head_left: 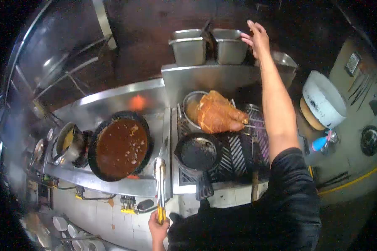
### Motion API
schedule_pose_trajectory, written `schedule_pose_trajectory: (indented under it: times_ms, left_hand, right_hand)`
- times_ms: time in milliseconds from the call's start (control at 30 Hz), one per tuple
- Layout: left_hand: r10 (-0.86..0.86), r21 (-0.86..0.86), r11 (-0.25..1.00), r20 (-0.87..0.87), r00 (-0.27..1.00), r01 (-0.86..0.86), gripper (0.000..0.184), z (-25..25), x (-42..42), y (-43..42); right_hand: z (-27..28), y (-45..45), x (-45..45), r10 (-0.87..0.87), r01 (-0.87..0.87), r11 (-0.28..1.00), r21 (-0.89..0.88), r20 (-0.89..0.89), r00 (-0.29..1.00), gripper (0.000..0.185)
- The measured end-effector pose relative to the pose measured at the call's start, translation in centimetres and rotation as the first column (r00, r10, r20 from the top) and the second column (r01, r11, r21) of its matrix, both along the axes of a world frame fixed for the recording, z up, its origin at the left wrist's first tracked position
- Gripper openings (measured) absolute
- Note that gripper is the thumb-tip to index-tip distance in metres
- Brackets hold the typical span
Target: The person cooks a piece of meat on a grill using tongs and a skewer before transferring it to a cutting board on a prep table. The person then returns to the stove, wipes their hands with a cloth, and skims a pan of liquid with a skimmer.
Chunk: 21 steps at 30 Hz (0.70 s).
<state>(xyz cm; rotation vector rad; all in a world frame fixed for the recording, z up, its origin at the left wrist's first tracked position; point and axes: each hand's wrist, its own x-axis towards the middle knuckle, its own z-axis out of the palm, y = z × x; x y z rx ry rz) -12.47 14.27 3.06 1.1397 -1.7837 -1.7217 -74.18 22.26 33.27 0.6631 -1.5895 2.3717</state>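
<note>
Left hand (158, 226) is wrapped round the tongs (159, 178), nothing in their tips that I can see. Right hand (259, 39) is empty, fingers loosely spread by a steel pan (228, 53); can't tell if touching. Meat joint (217, 113) sits over the grill (238, 154), looks well browned, but how much cooking's left? No clue.

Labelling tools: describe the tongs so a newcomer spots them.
Find the big pan of brown liquid. Below and right of it in view, the left hand holds the tongs. Unlike the big pan and small pan, they're slim, shiny metal, yellow near the hand.
</note>
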Motion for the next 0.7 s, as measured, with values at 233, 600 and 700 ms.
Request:
schedule_pose_trajectory:
  times_ms: [233, 600, 700]
  left_hand:
    - [-0.091, 0.101, 0.990, -0.112, 0.990, 0.102, 0.045, 1.3, -1.5, 0.1]
    - [-0.644, -0.579, 0.641, -0.049, 0.764, 0.504, 0.086, 6.6, -7.2, 3.1]
    - [-0.748, -0.343, 0.619, 0.017, 0.664, 0.707, 0.087, 8.5, -7.0, 5.6]
  right_hand:
    - [-5.5, 5.5, 14.9, 0.289, -0.262, 0.919, 0.296, -0.051, 0.956, 0.052]
    - [-24.1, 6.4, 45.3, 0.479, -0.638, 0.631, 0.442, 0.426, 0.768, 0.072]
    - [-29.5, 7.4, 45.5, 0.301, -0.433, 0.872, 0.228, 0.448, 0.842, 0.060]
